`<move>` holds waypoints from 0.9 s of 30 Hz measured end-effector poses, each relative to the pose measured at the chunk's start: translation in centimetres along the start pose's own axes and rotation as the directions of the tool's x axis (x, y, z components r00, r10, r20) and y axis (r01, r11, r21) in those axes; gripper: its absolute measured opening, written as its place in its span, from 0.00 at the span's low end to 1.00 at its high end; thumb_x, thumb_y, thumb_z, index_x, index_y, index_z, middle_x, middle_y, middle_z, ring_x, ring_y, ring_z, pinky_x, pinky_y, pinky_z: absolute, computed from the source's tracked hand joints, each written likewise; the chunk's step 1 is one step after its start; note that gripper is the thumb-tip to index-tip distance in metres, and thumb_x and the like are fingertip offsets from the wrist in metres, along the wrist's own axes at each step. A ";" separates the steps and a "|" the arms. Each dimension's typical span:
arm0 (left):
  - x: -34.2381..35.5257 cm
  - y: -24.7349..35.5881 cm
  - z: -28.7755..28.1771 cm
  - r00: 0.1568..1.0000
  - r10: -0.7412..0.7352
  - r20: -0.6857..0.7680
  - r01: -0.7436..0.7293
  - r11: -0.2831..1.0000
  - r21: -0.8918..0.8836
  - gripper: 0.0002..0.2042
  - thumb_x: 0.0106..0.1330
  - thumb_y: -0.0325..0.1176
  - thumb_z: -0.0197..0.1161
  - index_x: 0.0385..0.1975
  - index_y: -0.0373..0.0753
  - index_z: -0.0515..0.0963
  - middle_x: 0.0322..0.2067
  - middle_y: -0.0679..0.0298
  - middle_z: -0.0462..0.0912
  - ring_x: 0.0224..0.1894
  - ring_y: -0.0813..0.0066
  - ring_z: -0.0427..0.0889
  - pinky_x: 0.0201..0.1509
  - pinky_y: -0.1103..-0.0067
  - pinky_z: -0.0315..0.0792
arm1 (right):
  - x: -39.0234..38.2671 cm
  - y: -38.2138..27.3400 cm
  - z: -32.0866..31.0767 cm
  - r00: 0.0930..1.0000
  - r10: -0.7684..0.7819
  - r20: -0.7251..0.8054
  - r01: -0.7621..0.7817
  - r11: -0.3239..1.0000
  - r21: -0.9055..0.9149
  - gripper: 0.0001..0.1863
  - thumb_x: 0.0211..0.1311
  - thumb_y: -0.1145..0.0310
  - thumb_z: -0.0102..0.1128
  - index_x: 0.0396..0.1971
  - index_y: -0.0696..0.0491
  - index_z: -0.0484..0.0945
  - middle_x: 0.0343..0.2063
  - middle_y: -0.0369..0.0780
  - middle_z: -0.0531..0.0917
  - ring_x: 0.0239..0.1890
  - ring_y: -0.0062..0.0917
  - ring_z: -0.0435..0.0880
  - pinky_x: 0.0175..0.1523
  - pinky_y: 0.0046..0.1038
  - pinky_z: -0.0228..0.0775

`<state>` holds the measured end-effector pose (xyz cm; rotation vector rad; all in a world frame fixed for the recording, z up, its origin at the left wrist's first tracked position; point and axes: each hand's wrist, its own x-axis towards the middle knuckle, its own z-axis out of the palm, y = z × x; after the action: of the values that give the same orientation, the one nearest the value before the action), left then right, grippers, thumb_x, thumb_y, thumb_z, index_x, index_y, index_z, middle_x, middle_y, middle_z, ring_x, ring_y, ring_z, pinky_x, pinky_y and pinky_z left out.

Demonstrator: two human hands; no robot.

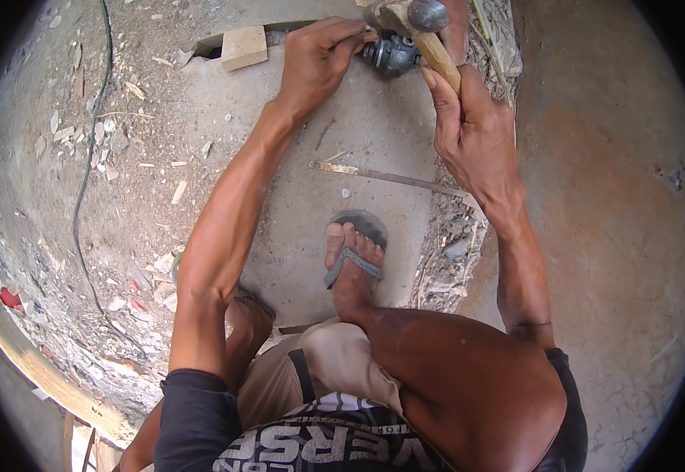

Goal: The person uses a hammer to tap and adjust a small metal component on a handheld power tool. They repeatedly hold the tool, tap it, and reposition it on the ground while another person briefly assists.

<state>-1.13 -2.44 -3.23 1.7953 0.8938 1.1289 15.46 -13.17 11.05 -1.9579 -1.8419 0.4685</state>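
Observation:
My right hand grips the wooden handle of a hammer, thumb laid along it. The hammer's rounded metal head is at the top edge, above a dark grey metal part with a ribbed, rounded body. Just left of that part, my left hand is closed, its thumb and fingertips pinched together. Something small and pale shows at those fingertips, too small to name. The hammer hides some of the metal part, and whether its head touches anything cannot be seen.
A wooden block sits by a gap in the concrete, left of my left hand. A thin flat strip lies before my sandalled foot. Wood chips and rubble litter the left ground, where a dark cable runs. Another person's limb shows behind the hammer.

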 end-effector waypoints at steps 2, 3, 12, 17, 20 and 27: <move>-0.2 -0.2 0.1 0.999 0.036 -0.039 -0.037 0.999 -0.035 0.08 0.68 0.18 0.65 0.43 0.32 0.88 0.34 0.61 0.90 0.35 0.78 0.87 0.40 0.80 0.80 | -0.1 0.1 0.2 1.000 0.014 -0.009 -0.013 0.999 0.029 0.14 0.78 0.64 0.58 0.33 0.58 0.75 0.13 0.42 0.74 0.15 0.20 0.74 0.21 0.29 0.66; -0.2 -0.1 0.1 0.999 0.020 -0.036 -0.022 0.998 -0.055 0.08 0.68 0.18 0.64 0.43 0.32 0.88 0.35 0.61 0.90 0.36 0.78 0.87 0.40 0.80 0.80 | 0.0 0.3 0.3 1.000 0.020 -0.022 -0.019 0.998 0.054 0.14 0.78 0.63 0.58 0.33 0.58 0.75 0.13 0.42 0.74 0.15 0.19 0.74 0.21 0.29 0.65; 0.0 0.0 0.0 1.000 0.020 0.013 -0.019 0.996 -0.091 0.09 0.68 0.17 0.63 0.44 0.32 0.87 0.36 0.61 0.89 0.38 0.78 0.87 0.43 0.81 0.81 | 0.5 0.4 -0.3 0.996 0.062 -0.061 -0.057 0.995 0.086 0.16 0.79 0.63 0.58 0.32 0.58 0.75 0.13 0.39 0.72 0.17 0.14 0.68 0.21 0.26 0.61; 0.4 0.0 -0.3 0.996 0.087 0.037 -0.088 0.996 0.007 0.08 0.67 0.18 0.65 0.43 0.32 0.87 0.36 0.61 0.89 0.37 0.77 0.87 0.41 0.80 0.80 | 0.8 0.8 -1.5 0.996 0.079 -0.045 -0.075 0.993 0.087 0.17 0.76 0.59 0.61 0.33 0.60 0.78 0.12 0.48 0.76 0.12 0.29 0.76 0.20 0.33 0.66; 0.3 0.1 -0.3 0.999 0.004 0.032 -0.005 1.000 0.027 0.07 0.67 0.20 0.66 0.42 0.33 0.88 0.36 0.61 0.90 0.36 0.78 0.87 0.41 0.80 0.79 | 0.7 0.9 -1.7 0.995 0.091 -0.047 -0.084 0.988 0.131 0.18 0.77 0.58 0.60 0.31 0.59 0.78 0.11 0.45 0.74 0.12 0.24 0.72 0.20 0.32 0.64; -0.3 0.2 0.3 0.939 -0.343 0.015 0.340 0.925 -0.168 0.08 0.76 0.29 0.62 0.45 0.31 0.84 0.38 0.60 0.89 0.39 0.78 0.86 0.44 0.82 0.82 | -4.2 2.2 -3.1 0.970 0.212 0.119 -0.220 0.974 0.061 0.13 0.75 0.62 0.62 0.38 0.59 0.81 0.15 0.44 0.76 0.16 0.28 0.76 0.23 0.33 0.66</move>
<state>-0.93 -2.89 -3.22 1.4271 1.0406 0.9610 18.62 -17.61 12.48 -2.1311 -1.6556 0.7158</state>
